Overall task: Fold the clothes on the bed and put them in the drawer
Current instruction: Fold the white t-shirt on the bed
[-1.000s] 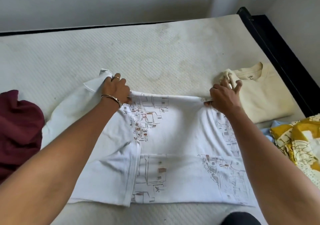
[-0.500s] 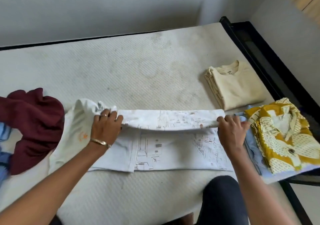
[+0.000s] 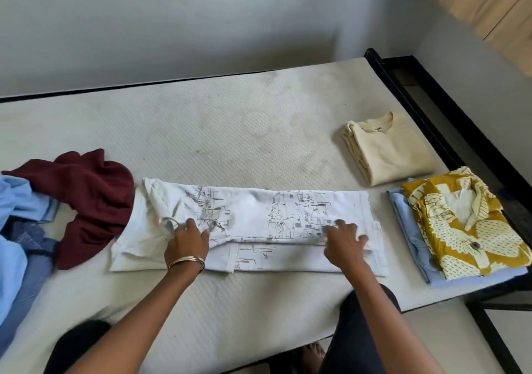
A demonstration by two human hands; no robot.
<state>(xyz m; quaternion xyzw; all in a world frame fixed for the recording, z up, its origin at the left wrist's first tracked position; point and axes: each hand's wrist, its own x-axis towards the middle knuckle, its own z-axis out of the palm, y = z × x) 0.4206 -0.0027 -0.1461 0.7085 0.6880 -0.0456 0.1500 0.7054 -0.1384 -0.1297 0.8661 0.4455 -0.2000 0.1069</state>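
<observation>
Scene: a person stands at the near edge of a bare white mattress (image 3: 218, 131), both arms reaching over it.
Shirt: a white printed T-shirt (image 3: 259, 215) lies across the middle of the mattress, folded over itself into a long band, its near layer showing below the fold.
Left hand: the left hand (image 3: 187, 241), a thin bangle (image 3: 186, 261) on the wrist, rests on the shirt's left part with fingers spread and fairly straight, pressing the cloth; blur hides the fingertips.
Right hand: the right hand (image 3: 344, 239) lies flat on the shirt's right part, fingers extended, holding nothing.
Left side: a crumpled maroon garment (image 3: 92, 198) touches the shirt's left end; beyond it sits a heap of light blue cloth (image 3: 14, 218) and denim (image 3: 31, 247).
Right side: a folded cream T-shirt (image 3: 385, 151) lies near the far right corner; nearer, a folded yellow patterned shirt (image 3: 463, 224) rests on a folded light blue garment (image 3: 408, 226).
Frame: the black bed frame (image 3: 426, 108) runs along the right edge.
</observation>
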